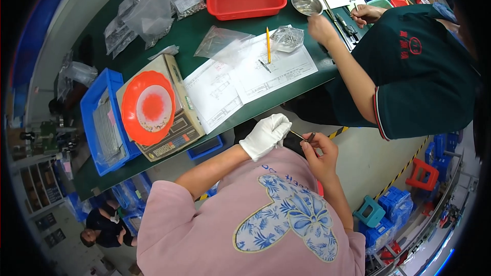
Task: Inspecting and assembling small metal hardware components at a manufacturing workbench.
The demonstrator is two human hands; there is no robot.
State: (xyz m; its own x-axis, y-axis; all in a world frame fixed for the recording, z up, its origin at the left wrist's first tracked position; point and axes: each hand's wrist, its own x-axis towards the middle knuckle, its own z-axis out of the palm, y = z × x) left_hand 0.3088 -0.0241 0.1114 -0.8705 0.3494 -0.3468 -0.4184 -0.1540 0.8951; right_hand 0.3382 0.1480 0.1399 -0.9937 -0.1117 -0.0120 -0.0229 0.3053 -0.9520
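Note:
My left hand (267,135) wears a white glove and is closed, its fingertips pinched together in front of my chest. Between my two hands runs a thin brass-coloured rod (297,134), one end at the gloved fingertips. My bare right hand (322,154) pinches a slim dark tool-like piece (311,136) between thumb and fingers, where the rod's other end meets it. Whether rod and dark piece are one object, I cannot tell. Both hands are held off the table, just beyond its near edge.
A green table (197,33) carries drawing sheets (279,74), a yellow pencil (268,46), a scale (179,128) with an orange dish (148,79), a blue tray (94,117), a red tray (245,13) and plastic bags (151,20). At right a co-worker's arm (353,71) reaches over the table.

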